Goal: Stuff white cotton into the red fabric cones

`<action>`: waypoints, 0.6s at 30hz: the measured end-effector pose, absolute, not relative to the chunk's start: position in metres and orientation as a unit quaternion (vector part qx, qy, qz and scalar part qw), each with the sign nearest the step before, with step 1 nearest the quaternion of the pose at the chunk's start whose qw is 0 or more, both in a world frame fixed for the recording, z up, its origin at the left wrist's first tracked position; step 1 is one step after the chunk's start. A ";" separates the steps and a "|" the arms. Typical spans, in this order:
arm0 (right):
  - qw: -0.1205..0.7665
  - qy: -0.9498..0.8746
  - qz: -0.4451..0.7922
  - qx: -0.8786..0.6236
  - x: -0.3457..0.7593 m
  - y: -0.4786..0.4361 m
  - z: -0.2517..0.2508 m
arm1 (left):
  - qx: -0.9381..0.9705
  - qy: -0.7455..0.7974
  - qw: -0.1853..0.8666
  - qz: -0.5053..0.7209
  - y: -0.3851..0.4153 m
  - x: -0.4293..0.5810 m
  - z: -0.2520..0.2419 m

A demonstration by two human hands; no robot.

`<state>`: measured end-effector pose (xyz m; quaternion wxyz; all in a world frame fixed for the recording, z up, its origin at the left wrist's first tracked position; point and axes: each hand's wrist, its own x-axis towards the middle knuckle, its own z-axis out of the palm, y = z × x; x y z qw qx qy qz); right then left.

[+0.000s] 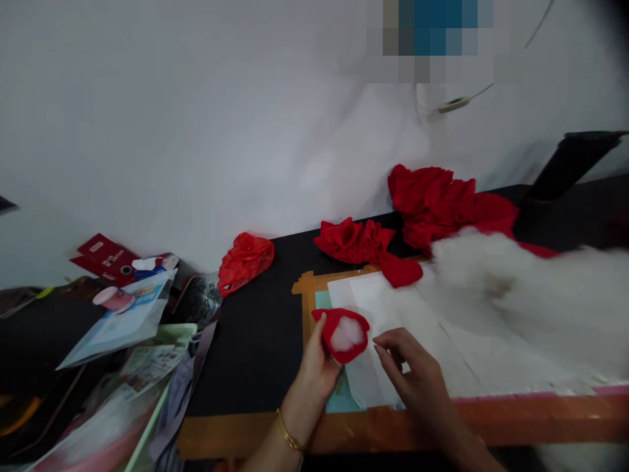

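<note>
My left hand (317, 364) holds a small red fabric pouch (328, 321), with the thumb in front and the fingers behind it. White stuffing (346, 334) shows in the pouch's opening, which faces up. Just to the right of the pouch hovers my right hand (415, 367), with its fingers bent. A small gap separates its thumb from its index finger, and nothing shows between them. Beyond the right hand lies a big heap of fluffy white fibre (555, 308). A red fabric piece (400, 270) rests on the white sheet (417, 328) past my hands.
Red fabric pieces are piled at the back in a small heap (351, 241) and a larger heap (432, 203). A red plastic bag (246, 259) sits against the wall. On the left are a pale green bin (152, 419) and a pink-lidded jar (114, 299). A black stand (570, 164) rises at back right.
</note>
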<state>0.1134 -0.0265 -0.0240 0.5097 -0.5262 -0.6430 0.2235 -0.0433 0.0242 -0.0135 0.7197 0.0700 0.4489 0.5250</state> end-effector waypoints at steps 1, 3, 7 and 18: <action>0.507 -0.652 0.216 -0.521 0.113 -0.025 -0.024 | 0.090 0.452 0.715 0.525 0.023 -0.043 -0.013; 0.498 -0.667 0.211 -0.513 0.112 -0.024 -0.026 | 0.132 0.467 0.704 0.518 0.020 -0.041 -0.012; 0.499 -0.632 0.248 -0.539 0.115 -0.022 -0.029 | 0.190 0.491 0.665 0.529 0.014 -0.039 -0.011; 0.426 -0.557 0.509 -0.500 0.119 -0.005 -0.031 | 0.180 0.474 0.699 0.505 0.009 -0.040 -0.009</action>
